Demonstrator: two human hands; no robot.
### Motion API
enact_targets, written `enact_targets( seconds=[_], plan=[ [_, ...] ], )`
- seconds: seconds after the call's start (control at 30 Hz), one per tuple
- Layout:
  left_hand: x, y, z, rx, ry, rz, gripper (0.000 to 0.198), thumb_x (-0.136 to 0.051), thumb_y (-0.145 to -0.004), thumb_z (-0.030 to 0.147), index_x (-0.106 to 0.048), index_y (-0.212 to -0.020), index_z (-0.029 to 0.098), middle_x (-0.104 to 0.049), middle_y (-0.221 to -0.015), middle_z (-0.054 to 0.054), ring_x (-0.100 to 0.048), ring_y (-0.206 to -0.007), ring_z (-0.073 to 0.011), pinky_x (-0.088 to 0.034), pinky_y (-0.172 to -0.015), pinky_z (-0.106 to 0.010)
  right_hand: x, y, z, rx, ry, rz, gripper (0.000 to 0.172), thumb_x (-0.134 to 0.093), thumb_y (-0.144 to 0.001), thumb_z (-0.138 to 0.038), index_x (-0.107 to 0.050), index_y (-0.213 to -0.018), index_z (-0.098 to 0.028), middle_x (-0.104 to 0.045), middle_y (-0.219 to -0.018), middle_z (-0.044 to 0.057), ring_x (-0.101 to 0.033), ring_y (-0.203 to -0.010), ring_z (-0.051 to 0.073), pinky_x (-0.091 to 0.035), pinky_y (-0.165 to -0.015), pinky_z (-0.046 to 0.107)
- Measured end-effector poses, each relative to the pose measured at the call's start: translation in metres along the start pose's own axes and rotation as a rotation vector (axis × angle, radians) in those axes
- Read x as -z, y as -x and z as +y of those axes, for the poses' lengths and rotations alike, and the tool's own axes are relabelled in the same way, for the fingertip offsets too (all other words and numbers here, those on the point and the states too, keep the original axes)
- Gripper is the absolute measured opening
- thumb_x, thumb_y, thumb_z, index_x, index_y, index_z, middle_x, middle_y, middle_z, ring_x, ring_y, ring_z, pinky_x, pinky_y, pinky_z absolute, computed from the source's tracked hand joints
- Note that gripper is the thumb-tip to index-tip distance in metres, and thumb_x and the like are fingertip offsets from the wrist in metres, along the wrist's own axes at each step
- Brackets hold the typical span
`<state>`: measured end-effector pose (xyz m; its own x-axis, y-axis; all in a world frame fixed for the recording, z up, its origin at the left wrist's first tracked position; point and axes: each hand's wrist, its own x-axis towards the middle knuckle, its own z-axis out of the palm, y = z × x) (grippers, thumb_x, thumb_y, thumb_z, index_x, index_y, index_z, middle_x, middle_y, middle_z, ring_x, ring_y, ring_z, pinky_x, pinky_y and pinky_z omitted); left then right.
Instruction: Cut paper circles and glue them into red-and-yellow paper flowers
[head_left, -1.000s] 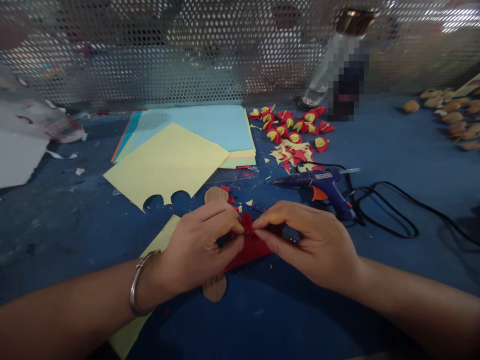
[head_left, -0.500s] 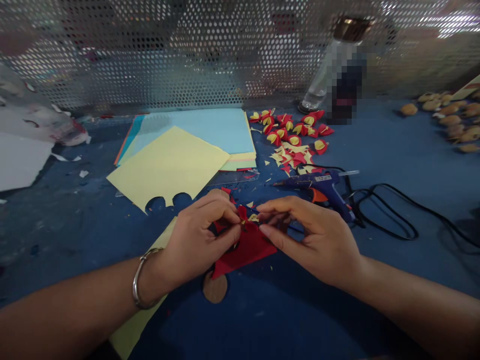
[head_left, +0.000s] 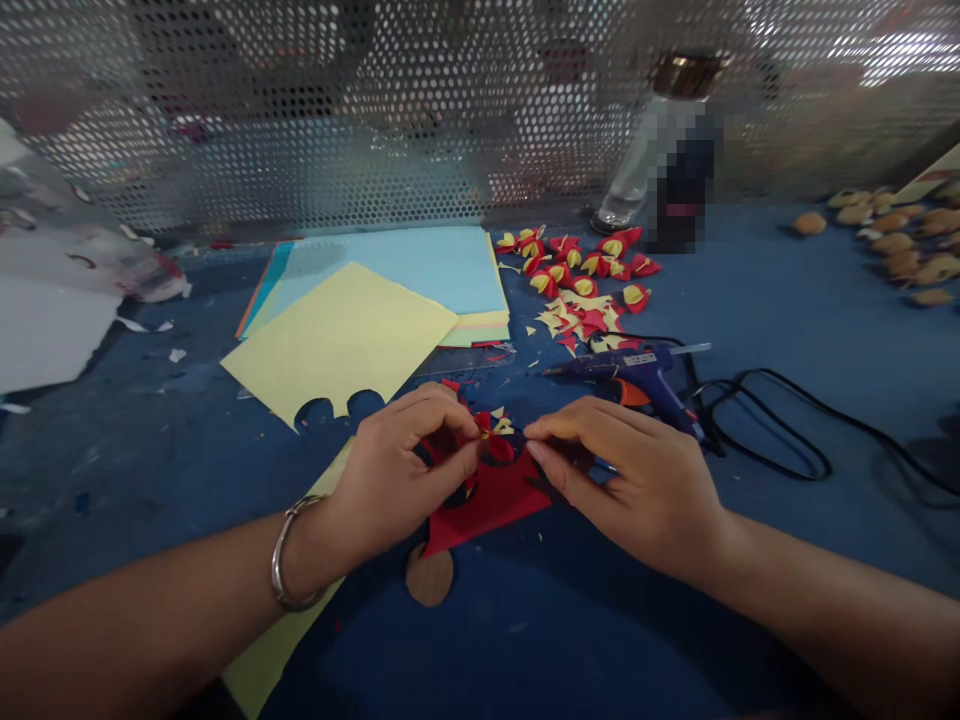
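My left hand [head_left: 397, 480] pinches a small folded red-and-yellow paper piece [head_left: 491, 432] between thumb and forefinger. My right hand [head_left: 637, 480] is closed in a pinch right beside that piece, its fingertips touching it from the right. Under both hands lies a red paper sheet [head_left: 487, 500] with round cut-outs, on the blue table [head_left: 150, 450]. A round brown disc [head_left: 429, 575] lies just below the red sheet. A silver bangle is on my left wrist.
A blue glue gun [head_left: 637, 375] with a black cable [head_left: 772, 420] lies right of my hands. Finished red-and-yellow pieces [head_left: 581, 265] and scraps lie behind it. Yellow [head_left: 337, 335] and blue [head_left: 412, 260] paper sheets lie at the back left. A bottle [head_left: 645, 150] stands by a perforated metal wall. Brown shells [head_left: 900, 240] at far right.
The small red piece has opened and shows yellow inside. My hands have drawn slightly apart, the left fingers lifting the piece above the red sheet.
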<state>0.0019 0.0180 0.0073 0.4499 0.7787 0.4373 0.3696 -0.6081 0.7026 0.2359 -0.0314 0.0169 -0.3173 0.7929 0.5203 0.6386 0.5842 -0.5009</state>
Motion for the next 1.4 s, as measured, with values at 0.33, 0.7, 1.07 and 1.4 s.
enact_targets(
  seconds=[0.33, 0.7, 1.07, 1.4],
  plan=[
    [0.005, -0.012, -0.006, 0.045, -0.163, -0.059, 0.02, -0.067, -0.098, 0.018, -0.081, -0.11, 0.025, -0.085, -0.107, -0.005, -0.078, -0.101, -0.0234, -0.062, -0.096, -0.045, 0.001, 0.003, -0.001, 0.229, 0.06, -0.034, 0.013, -0.058, -0.105, -0.014, -0.071, -0.104, -0.017, -0.079, -0.089, 0.004, -0.075, -0.08, 0.015, -0.063, -0.077, 0.027],
    [-0.042, -0.131, -0.054, 0.017, -0.432, -0.19, 0.028, -0.063, -0.098, 0.018, -0.082, -0.117, 0.022, -0.082, -0.123, -0.007, -0.06, -0.114, -0.0309, -0.044, -0.106, -0.053, 0.001, 0.003, 0.006, 0.33, 0.079, -0.067, 0.017, -0.055, -0.106, -0.015, -0.072, -0.104, -0.014, -0.079, -0.089, 0.005, -0.074, -0.078, 0.015, -0.065, -0.076, 0.029],
    [-0.029, -0.147, -0.041, 0.067, -0.475, -0.259, 0.037, -0.066, -0.095, 0.018, -0.079, -0.129, 0.02, -0.076, -0.093, -0.009, -0.059, -0.117, -0.0377, -0.047, -0.103, -0.059, 0.004, 0.002, 0.009, 0.341, 0.128, -0.091, 0.017, -0.055, -0.107, -0.015, -0.072, -0.106, -0.015, -0.08, -0.089, 0.005, -0.074, -0.077, 0.015, -0.063, -0.075, 0.028],
    [0.042, -0.035, 0.022, -0.153, -0.461, -0.499, 0.02, -0.058, -0.1, 0.018, -0.078, -0.1, 0.022, -0.079, -0.099, -0.006, -0.067, -0.093, -0.0269, -0.05, -0.083, -0.041, 0.02, 0.007, 0.023, 0.114, 0.124, -0.249, 0.015, -0.058, -0.106, -0.025, -0.071, -0.1, -0.022, -0.078, -0.087, 0.002, -0.074, -0.072, 0.017, -0.055, -0.064, 0.032]
  ],
)
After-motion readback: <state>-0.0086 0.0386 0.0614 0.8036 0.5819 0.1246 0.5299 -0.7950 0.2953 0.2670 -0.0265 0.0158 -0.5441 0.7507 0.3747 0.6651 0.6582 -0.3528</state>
